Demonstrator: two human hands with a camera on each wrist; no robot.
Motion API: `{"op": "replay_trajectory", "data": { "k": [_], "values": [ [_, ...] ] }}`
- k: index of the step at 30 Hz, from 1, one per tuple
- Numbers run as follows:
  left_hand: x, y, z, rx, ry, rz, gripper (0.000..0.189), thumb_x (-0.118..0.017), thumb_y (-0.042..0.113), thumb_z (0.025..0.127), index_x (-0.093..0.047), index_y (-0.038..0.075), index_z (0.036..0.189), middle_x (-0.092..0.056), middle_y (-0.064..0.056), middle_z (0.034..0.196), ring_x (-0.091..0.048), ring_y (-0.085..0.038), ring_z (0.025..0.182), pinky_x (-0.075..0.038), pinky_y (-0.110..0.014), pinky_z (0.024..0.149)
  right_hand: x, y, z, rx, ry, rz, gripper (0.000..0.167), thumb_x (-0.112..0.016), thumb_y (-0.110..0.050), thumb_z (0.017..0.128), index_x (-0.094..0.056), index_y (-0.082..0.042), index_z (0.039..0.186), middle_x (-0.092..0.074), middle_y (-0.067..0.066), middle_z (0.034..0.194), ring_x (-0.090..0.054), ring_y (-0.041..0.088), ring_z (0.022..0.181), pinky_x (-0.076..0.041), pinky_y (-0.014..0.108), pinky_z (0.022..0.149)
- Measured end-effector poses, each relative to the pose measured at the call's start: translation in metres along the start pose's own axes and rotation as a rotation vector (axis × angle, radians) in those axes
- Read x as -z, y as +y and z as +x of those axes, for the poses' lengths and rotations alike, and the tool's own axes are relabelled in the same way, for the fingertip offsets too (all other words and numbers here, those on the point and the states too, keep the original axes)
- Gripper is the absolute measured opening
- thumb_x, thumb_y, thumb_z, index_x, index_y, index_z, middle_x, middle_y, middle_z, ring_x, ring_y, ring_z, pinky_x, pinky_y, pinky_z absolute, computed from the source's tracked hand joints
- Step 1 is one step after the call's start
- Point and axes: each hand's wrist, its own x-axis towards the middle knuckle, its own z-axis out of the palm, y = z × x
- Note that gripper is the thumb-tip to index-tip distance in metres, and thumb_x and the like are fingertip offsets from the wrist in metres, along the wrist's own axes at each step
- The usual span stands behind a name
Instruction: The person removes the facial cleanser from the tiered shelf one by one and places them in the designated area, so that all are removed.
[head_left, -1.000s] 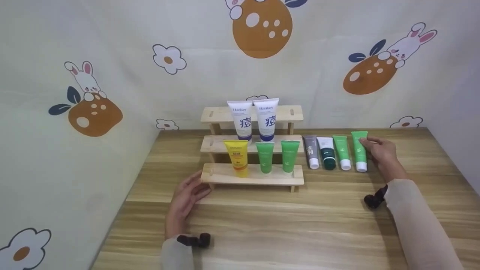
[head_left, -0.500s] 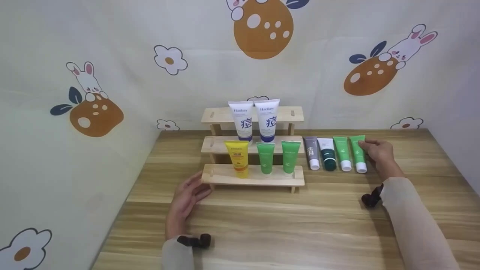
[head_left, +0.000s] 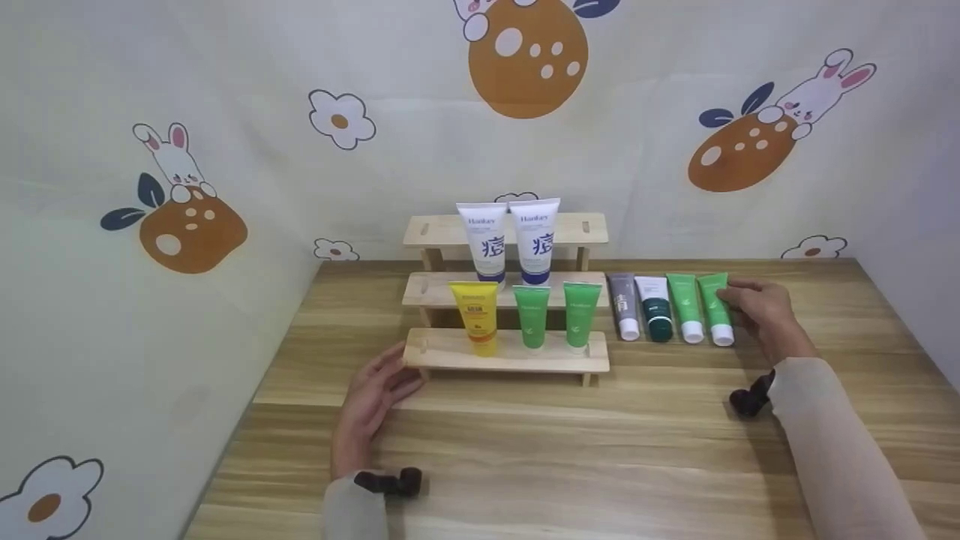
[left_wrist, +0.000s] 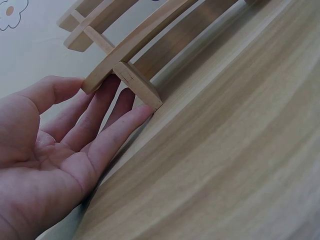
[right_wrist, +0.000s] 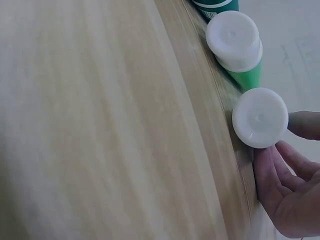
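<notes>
A three-tier wooden display stand [head_left: 450,360] stands mid-table. My left hand [head_left: 373,397] holds the left end of its lowest shelf; in the left wrist view the thumb meets the plank's edge and the fingers reach under it, around the leg [left_wrist: 140,87]. To the right of the stand, my right hand [head_left: 766,309] has thumb and fingers at the outer side of a green tube [head_left: 715,304] lying flat. Seen from the right wrist, its round white cap [right_wrist: 260,118] hides part of the grip. Beside it lies a matching green tube [head_left: 684,304].
Further left in that row are a white-and-dark-green tube [head_left: 657,311] and a grey tube [head_left: 623,300]. The lowest shelf bears a yellow tube [head_left: 478,315] and two green tubes [head_left: 532,315]. Two white tubes [head_left: 535,236] stand on the middle shelf. A patterned cloth [head_left: 420,165] hangs behind.
The rightmost green tube has shifted left and slightly nearer, closer to its neighbour, with my right hand on it. The left hand stays at the stand.
</notes>
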Motion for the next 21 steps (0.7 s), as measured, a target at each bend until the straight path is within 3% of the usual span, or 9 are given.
{"op": "replay_trajectory", "data": {
  "k": [9,15,21],
  "values": [
    [0.000,0.001,0.001,-0.007,-0.011,0.015,0.045,-0.056,0.007,0.101,-0.047,-0.005,0.143,-0.066,-0.006,0.121,-0.068,-0.022,0.103,-0.061,-0.046,0.097,-0.003,-0.001,-0.003,-0.005,0.071,0.004,0.062,-0.063,-0.030,0.098,-0.040,-0.014,0.153,-0.050,0.002,0.137,-0.052,0.005,0.102,-0.054,0.016,0.084],
    [-0.001,0.002,0.001,0.008,-0.015,-0.007,0.045,-0.055,0.006,0.101,-0.047,-0.004,0.144,-0.068,-0.008,0.121,-0.070,-0.023,0.101,-0.061,-0.045,0.095,-0.005,-0.007,-0.011,-0.003,0.130,-0.039,0.059,-0.060,-0.031,0.099,-0.042,-0.012,0.152,-0.050,0.003,0.135,-0.050,0.007,0.101,-0.052,0.016,0.082],
    [0.000,0.002,0.000,0.006,-0.005,0.004,0.046,-0.056,0.007,0.100,-0.047,-0.004,0.144,-0.068,-0.009,0.123,-0.070,-0.024,0.101,-0.062,-0.045,0.094,-0.007,-0.017,-0.019,0.022,0.146,-0.026,0.057,-0.057,-0.032,0.101,-0.043,-0.010,0.151,-0.048,0.008,0.143,-0.050,0.012,0.111,-0.052,0.020,0.093]
  ]
}}
